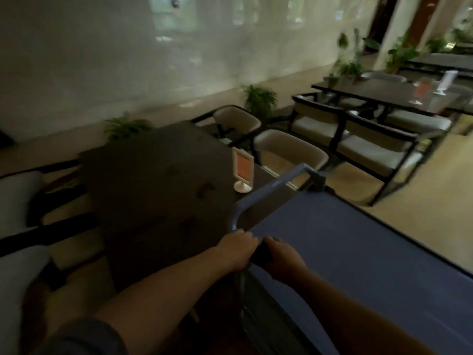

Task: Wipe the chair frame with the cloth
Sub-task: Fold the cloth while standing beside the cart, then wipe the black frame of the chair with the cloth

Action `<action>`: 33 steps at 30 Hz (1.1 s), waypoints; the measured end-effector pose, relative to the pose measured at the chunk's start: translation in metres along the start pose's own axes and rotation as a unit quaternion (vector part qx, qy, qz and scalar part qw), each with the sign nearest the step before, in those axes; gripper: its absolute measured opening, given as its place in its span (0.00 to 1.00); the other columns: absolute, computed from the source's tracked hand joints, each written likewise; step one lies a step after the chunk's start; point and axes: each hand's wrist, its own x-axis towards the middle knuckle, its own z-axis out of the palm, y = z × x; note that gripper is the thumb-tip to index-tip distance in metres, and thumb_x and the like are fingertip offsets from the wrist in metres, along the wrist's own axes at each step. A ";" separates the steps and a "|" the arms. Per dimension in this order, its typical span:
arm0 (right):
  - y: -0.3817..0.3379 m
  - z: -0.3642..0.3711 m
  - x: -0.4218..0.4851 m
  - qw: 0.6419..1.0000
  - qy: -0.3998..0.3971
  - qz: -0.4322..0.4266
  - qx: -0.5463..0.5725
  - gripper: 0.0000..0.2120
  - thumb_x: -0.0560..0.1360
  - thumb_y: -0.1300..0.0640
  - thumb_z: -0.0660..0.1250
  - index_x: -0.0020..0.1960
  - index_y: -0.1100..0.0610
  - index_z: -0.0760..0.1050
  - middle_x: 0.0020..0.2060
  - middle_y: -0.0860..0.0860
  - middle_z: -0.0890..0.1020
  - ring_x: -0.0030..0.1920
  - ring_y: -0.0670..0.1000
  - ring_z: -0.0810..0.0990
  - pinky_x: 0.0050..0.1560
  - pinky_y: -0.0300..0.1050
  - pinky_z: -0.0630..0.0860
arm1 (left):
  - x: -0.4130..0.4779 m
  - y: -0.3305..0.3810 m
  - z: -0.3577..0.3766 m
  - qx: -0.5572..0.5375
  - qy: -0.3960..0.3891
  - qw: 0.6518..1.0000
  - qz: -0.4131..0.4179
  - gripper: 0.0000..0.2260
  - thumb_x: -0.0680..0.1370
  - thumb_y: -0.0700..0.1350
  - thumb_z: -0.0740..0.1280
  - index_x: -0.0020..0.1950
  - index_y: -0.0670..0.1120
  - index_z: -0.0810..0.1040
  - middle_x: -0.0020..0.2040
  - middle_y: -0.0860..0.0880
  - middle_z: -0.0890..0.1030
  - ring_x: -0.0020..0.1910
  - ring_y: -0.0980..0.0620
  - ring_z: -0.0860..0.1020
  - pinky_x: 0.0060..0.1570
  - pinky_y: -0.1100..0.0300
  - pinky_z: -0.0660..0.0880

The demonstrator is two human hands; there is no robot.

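Note:
A blue-grey tube frame (pixel 268 188) runs along the edge of a blue fabric seat (pixel 358 252) at the lower right of the blurred head view. My left hand (pixel 236 249) is closed around the tube just below its bend. Right beside it, my right hand (pixel 284 260) presses a small dark cloth (pixel 261 254) against the frame's near rail. Only a patch of the cloth shows between the two hands; the rest is hidden under my right palm.
A dark table (pixel 153 175) stands left of the frame, with a white sign holder (pixel 242 170) at its right edge. Cream-cushioned black chairs (pixel 291 149) line both sides. More tables (pixel 384 93), chairs and potted plants (pixel 259 98) fill the back right. Bare floor (pixel 409 208) lies to the right.

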 end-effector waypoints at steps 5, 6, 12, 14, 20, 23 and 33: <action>-0.089 0.000 0.006 0.983 -0.057 -0.171 -0.025 0.19 0.74 0.46 0.67 0.62 0.51 0.71 0.60 0.52 0.76 0.58 0.54 0.77 0.58 0.49 0.74 | -0.104 -0.028 -0.009 -0.085 0.028 0.980 -0.180 0.16 0.76 0.46 0.69 0.61 0.44 0.71 0.59 0.41 0.73 0.57 0.40 0.75 0.54 0.46 0.75; -0.106 0.004 0.005 0.978 -0.073 -0.196 -0.027 0.21 0.73 0.46 0.69 0.63 0.51 0.70 0.61 0.52 0.76 0.59 0.55 0.77 0.59 0.50 0.73 | -0.123 -0.032 -0.007 -0.099 0.030 0.973 -0.208 0.15 0.76 0.47 0.69 0.60 0.45 0.71 0.59 0.42 0.73 0.56 0.40 0.76 0.53 0.46 0.75; -0.239 0.065 -0.035 0.928 -0.156 -0.330 -0.072 0.25 0.75 0.57 0.68 0.69 0.52 0.64 0.64 0.52 0.75 0.62 0.52 0.76 0.62 0.49 0.74 | -0.281 -0.055 0.032 -0.147 0.098 0.912 -0.370 0.10 0.78 0.40 0.64 0.58 0.41 0.69 0.58 0.39 0.72 0.53 0.39 0.75 0.47 0.48 0.72; -0.276 0.085 -0.051 0.908 -0.176 -0.373 -0.072 0.19 0.76 0.57 0.66 0.66 0.54 0.67 0.61 0.54 0.77 0.60 0.54 0.77 0.59 0.49 0.76 | -0.326 -0.061 0.046 -0.152 0.104 0.893 -0.411 0.12 0.79 0.40 0.63 0.62 0.39 0.70 0.62 0.38 0.72 0.57 0.39 0.74 0.54 0.46 0.73; -0.379 0.149 -0.108 0.834 -0.235 -0.489 -0.100 0.13 0.81 0.57 0.58 0.64 0.58 0.70 0.59 0.57 0.78 0.57 0.55 0.77 0.56 0.46 0.73 | -0.456 -0.076 0.100 -0.211 0.109 0.838 -0.491 0.26 0.78 0.36 0.64 0.75 0.40 0.60 0.65 0.38 0.71 0.62 0.36 0.73 0.56 0.44 0.74; -0.421 0.185 -0.125 0.814 -0.253 -0.514 -0.096 0.12 0.78 0.59 0.60 0.61 0.57 0.72 0.56 0.57 0.79 0.56 0.56 0.78 0.55 0.47 0.73 | -0.504 -0.088 0.125 -0.204 0.099 0.821 -0.524 0.24 0.77 0.38 0.65 0.71 0.43 0.62 0.64 0.40 0.71 0.59 0.37 0.74 0.46 0.49 0.73; -0.524 0.308 -0.154 0.840 -0.272 -0.458 -0.102 0.10 0.78 0.59 0.61 0.58 0.57 0.71 0.56 0.57 0.78 0.53 0.55 0.78 0.50 0.44 0.71 | -0.617 -0.175 0.216 -0.208 0.077 0.835 -0.504 0.24 0.77 0.35 0.64 0.72 0.42 0.62 0.66 0.39 0.70 0.59 0.39 0.75 0.51 0.49 0.74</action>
